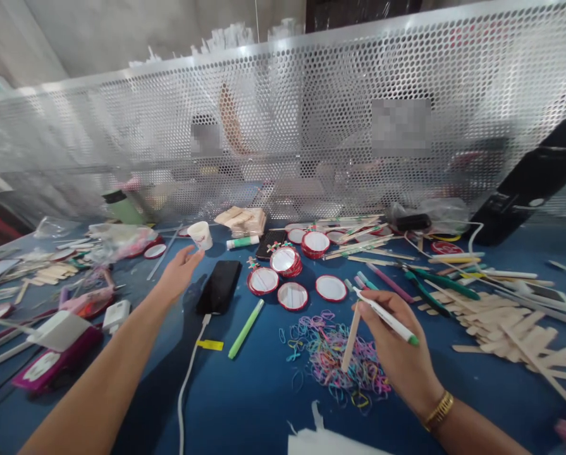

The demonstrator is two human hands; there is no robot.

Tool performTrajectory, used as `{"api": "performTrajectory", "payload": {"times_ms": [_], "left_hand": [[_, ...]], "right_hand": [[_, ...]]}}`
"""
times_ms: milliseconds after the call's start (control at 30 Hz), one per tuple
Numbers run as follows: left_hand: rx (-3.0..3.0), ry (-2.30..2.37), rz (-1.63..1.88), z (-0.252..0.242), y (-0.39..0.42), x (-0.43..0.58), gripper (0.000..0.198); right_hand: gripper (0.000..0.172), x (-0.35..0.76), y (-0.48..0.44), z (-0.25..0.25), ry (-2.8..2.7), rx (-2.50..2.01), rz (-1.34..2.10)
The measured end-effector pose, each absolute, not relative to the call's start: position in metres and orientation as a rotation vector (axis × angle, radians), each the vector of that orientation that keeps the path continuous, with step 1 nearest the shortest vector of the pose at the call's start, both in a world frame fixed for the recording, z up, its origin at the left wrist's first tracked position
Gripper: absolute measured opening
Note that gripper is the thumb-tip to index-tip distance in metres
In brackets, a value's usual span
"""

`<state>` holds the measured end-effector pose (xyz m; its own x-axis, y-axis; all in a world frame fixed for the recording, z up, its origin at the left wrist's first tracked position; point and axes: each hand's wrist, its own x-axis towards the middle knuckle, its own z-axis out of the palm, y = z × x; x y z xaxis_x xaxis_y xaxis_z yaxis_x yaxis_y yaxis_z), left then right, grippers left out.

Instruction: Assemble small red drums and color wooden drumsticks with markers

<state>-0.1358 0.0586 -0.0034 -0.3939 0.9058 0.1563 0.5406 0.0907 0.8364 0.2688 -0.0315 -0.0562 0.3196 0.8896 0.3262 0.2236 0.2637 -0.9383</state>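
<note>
My left hand (178,273) reaches forward over the blue table (254,398), fingers stretched out and holding nothing. It hovers just short of a small white cup (200,234) and left of a black phone (219,286). My right hand (396,347) is closed on a white pen with a green end (387,317) and a wooden craft stick (350,338). The stick points down into a heap of coloured rubber bands (334,357). Several red-rimmed white discs (292,295) lie just beyond the bands.
A perforated metal screen (311,126) walls off the back. A pile of wooden sticks (505,328) lies at the right, and pens (441,282) beyond it. A green marker (246,328), a white cable (185,385), a glue stick (242,241) and a pink box (50,363) lie around.
</note>
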Motion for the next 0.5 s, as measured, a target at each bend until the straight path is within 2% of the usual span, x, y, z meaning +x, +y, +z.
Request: {"api": "performTrajectory", "payload": {"times_ms": [200,400,500], "left_hand": [[1.492,1.905,1.443,-0.012,0.048,-0.136,0.068],[1.689,1.828,1.320,-0.017,0.047,-0.128,0.059],[1.826,1.916,1.189,-0.026,0.053,-0.123,0.062]], "right_hand": [[0.031,0.268,-0.035,-0.056,-1.213,-1.238,0.668],[0.029,0.269,-0.034,-0.054,-1.217,-1.217,0.624],[0.026,0.269,-0.033,-0.052,-1.214,-1.200,0.604]]}}
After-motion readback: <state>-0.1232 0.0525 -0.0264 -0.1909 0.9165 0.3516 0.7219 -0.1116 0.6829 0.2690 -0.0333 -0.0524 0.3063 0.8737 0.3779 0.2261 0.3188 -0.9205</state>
